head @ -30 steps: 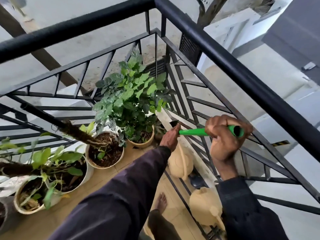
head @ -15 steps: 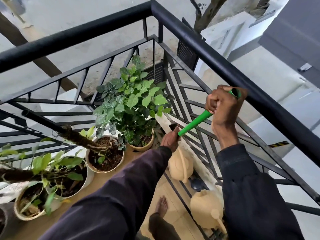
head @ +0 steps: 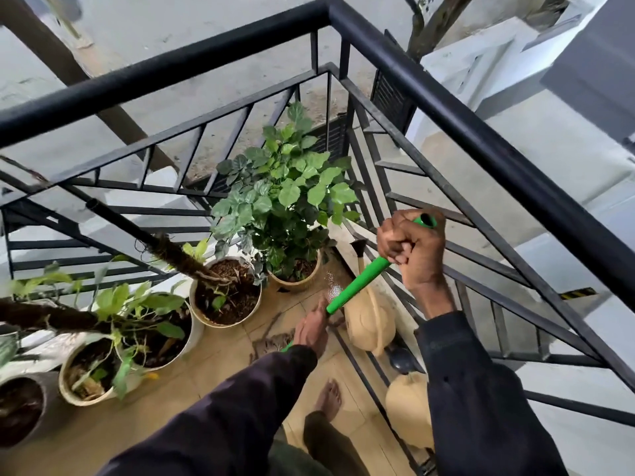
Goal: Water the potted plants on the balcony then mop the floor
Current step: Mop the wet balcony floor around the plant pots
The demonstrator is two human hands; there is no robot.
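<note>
Head — right hand (head: 412, 252) grips smooth green pole (head: 357, 283).

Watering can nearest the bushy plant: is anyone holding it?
No: the watering can stands on the floor by the railing; left hand and right hand grip the green handle.
</note>
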